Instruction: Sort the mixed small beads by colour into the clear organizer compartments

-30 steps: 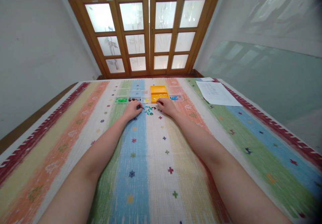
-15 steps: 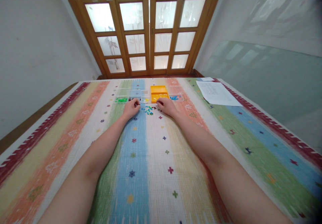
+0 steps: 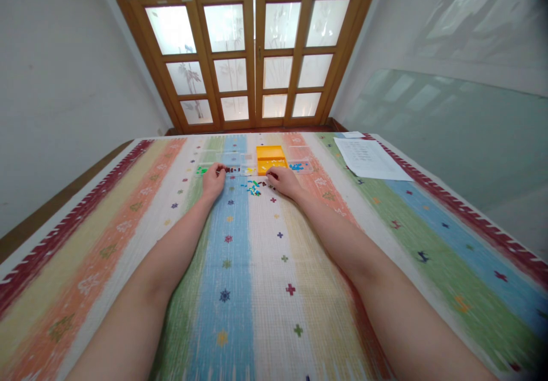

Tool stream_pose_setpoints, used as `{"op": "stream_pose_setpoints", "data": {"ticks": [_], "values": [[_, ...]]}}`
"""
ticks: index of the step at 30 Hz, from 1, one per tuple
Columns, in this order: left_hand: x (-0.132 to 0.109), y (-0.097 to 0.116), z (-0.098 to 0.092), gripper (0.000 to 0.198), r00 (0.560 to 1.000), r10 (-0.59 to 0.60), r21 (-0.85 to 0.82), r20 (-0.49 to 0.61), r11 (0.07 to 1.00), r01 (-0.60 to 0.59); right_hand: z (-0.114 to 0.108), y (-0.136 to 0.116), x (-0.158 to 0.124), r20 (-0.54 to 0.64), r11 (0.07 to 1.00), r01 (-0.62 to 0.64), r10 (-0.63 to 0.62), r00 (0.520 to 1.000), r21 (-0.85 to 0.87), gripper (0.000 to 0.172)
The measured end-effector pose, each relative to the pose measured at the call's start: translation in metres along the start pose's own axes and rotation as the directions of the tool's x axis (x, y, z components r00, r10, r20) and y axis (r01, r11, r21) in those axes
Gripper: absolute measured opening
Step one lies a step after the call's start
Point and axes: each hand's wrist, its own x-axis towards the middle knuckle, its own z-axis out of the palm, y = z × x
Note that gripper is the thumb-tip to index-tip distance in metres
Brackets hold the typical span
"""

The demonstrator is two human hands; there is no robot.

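My left hand (image 3: 213, 180) is at the clear box with dark red pieces (image 3: 233, 169), its fingers pinched together over the box's left part. Whatever sits between those fingertips is too small to make out. Beside it, partly covered by the hand, is a clear box with green pieces (image 3: 202, 170). My right hand (image 3: 282, 180) rests in front of the open yellow box (image 3: 271, 152), thumb and fingers closed; anything in them is hidden. Between both hands lies a loose pile of small blue, green, white and dark red pieces (image 3: 253, 188) on the cloth.
Right of the yellow box stands a clear box with blue pieces (image 3: 298, 166). Some yellow pieces (image 3: 250, 170) lie in another clear box. Printed paper (image 3: 370, 159) is at the table's far right. A striped tablecloth (image 3: 265, 289) covers the table, with wooden glazed doors (image 3: 257, 55) behind.
My left hand has moved left, from beside the loose pile to the boxes, uncovering the dark red pieces and covering part of the green ones. My right hand has barely moved.
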Motion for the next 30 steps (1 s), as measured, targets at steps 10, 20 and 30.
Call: {"op": "stream_pose_setpoints", "data": {"ticks": [10, 20, 30], "values": [[0.003, -0.008, 0.004, 0.044, 0.999, -0.049, -0.006, 0.012, 0.999, 0.049, -0.004, -0.01, 0.0, 0.033, 0.998, 0.053, -0.052, 0.998, -0.023, 0.02], [0.003, -0.012, 0.008, 0.031, 0.999, 0.05, 0.002, 0.006, 0.999, -0.05, 0.004, -0.042, 0.001, 0.104, 0.95, 0.311, -0.306, 0.946, -0.036, 0.022], [0.001, -0.009, 0.009, 0.028, 0.994, 0.108, 0.01, 0.019, 0.994, -0.108, 0.023, -0.054, -0.008, 0.31, 0.903, 0.423, -0.384, 0.87, -0.07, 0.04]]}}
